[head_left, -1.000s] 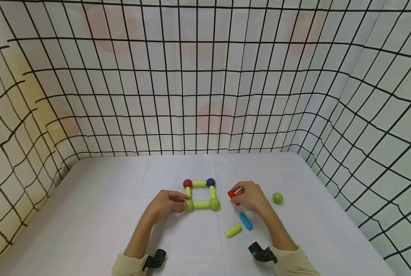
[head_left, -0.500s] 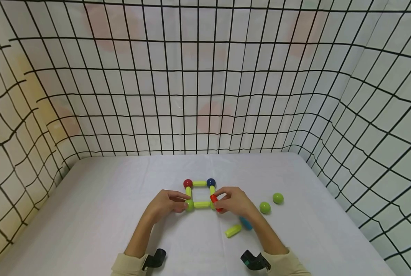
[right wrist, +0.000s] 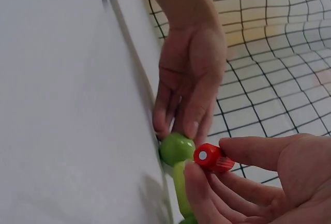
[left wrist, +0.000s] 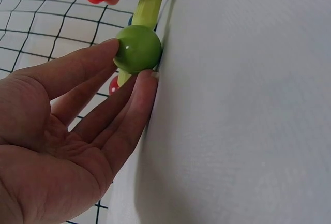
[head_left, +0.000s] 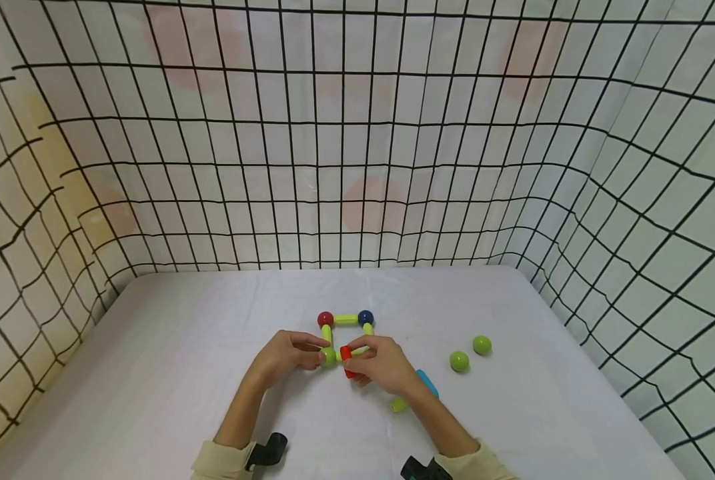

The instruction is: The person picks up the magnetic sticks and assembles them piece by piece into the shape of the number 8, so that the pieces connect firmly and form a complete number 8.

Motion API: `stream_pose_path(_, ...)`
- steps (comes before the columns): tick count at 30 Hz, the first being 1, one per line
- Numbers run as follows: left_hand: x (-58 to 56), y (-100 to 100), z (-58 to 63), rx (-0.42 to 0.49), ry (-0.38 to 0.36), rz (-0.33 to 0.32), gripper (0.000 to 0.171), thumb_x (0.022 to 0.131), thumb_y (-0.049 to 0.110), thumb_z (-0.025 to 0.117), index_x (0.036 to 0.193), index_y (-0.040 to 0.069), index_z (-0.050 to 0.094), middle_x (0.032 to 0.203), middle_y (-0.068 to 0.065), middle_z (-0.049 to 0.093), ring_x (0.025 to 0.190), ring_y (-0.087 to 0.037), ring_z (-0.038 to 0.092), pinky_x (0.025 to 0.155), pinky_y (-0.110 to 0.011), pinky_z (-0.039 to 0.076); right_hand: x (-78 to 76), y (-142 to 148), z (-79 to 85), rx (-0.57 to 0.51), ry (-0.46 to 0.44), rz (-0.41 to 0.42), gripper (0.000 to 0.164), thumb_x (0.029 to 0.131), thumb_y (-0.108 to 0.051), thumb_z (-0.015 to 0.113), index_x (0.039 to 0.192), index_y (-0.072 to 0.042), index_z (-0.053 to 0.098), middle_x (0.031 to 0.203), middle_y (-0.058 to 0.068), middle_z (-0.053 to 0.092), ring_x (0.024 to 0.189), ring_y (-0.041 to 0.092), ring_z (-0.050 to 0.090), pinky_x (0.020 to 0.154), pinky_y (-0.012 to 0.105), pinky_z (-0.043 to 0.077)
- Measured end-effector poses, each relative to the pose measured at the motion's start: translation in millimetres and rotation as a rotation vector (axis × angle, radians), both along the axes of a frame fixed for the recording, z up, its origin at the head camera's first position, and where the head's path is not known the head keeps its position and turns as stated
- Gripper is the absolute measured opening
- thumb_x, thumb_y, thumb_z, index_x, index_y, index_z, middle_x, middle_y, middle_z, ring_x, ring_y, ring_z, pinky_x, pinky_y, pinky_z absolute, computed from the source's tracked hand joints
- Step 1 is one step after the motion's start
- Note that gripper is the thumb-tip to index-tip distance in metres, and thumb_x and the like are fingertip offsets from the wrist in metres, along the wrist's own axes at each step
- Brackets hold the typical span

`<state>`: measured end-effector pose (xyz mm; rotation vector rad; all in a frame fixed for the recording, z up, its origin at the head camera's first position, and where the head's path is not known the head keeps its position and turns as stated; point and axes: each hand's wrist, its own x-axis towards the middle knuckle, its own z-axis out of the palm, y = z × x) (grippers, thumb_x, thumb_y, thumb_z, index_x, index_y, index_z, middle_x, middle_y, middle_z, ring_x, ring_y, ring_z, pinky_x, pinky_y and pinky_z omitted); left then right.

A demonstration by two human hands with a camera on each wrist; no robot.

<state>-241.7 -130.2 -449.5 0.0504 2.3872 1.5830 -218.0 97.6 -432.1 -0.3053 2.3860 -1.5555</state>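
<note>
A square of yellow-green rods lies on the table, with a dark red ball (head_left: 325,319) and a dark blue ball (head_left: 365,318) at its far corners. My left hand (head_left: 288,351) holds the green ball (left wrist: 137,49) at the near left corner between thumb and fingertips. Just right of that ball, my right hand (head_left: 385,363) pinches a short red rod (head_left: 347,356) above the near side. The rod's end face, with a pale round centre, shows in the right wrist view. From the head, my right hand hides the near right green ball; the left wrist view shows part of it.
Two loose green balls, one nearer (head_left: 459,361) and one farther (head_left: 481,345), lie to the right. A blue rod (head_left: 427,382) and a yellow-green rod (head_left: 399,404) are partly covered by my right forearm. Black netting (head_left: 357,200) encloses the white table (head_left: 171,347) behind and at the sides.
My right hand has carried the red rod leftward across the square toward my left hand. A second loose green ball has come into view on the right. My left hand stays in place.
</note>
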Motion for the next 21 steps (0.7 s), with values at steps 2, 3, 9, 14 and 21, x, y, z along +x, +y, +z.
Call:
stream_pose_path(2, -0.1, 0, -0.2, 0.002, -0.002, -0.001, 0.024, 0.087, 0.016, 0.078, 0.111, 0.013, 0.079, 0.104, -0.007, 0.078, 0.081, -0.018, 0.071, 0.075, -0.031, 0.052, 1.8, -4, -0.6, -0.024, -0.028, 0.011, 0.034, 0.091, -0.018, 0.076, 0.12, -0.003, 0.067, 0.086, 0.008, 0.076, 0.067, 0.02, 0.072, 0.069, 0.032, 0.06)
stream_pose_path(3, -0.2, 0, -0.3, 0.001, 0.001, -0.002, 0.024, 0.087, 0.016, 0.078, 0.111, 0.013, 0.079, 0.104, -0.007, 0.078, 0.081, -0.018, 0.071, 0.075, -0.031, 0.052, 2.3, -6, -1.1, -0.034, -0.043, 0.015, 0.033, 0.091, -0.018, 0.076, 0.119, -0.003, 0.068, 0.086, 0.009, 0.076, 0.067, 0.02, 0.072, 0.07, 0.032, 0.061)
stream_pose_path(9, -0.6, 0, -0.6, 0.004, 0.006, -0.004, 0.023, 0.088, 0.012, 0.076, 0.11, 0.012, 0.079, 0.103, -0.008, 0.078, 0.081, -0.019, 0.071, 0.073, -0.031, 0.052, 4.2, -14, -3.9, -0.021, -0.081, 0.014, 0.031, 0.09, -0.017, 0.077, 0.118, -0.006, 0.068, 0.087, 0.007, 0.077, 0.07, 0.02, 0.073, 0.073, 0.033, 0.061)
stream_pose_path(14, -0.4, 0, -0.1, 0.0, 0.01, -0.005, 0.022, 0.089, 0.011, 0.074, 0.11, 0.012, 0.079, 0.103, -0.008, 0.078, 0.081, -0.019, 0.071, 0.075, -0.031, 0.052, 4.4, -17, -6.9, -0.01, -0.098, 0.003, 0.032, 0.089, -0.016, 0.077, 0.119, -0.007, 0.067, 0.089, 0.007, 0.076, 0.073, 0.019, 0.073, 0.075, 0.033, 0.061)
stream_pose_path(21, 2.4, -1, 3.2, 0.013, 0.015, -0.013, 0.022, 0.089, 0.011, 0.074, 0.111, 0.01, 0.079, 0.105, -0.01, 0.077, 0.082, -0.019, 0.071, 0.079, -0.035, 0.055, 3.9, -18, -7.2, -0.004, -0.099, -0.002, 0.032, 0.09, -0.017, 0.077, 0.119, -0.008, 0.068, 0.088, 0.007, 0.076, 0.072, 0.02, 0.073, 0.075, 0.033, 0.061)
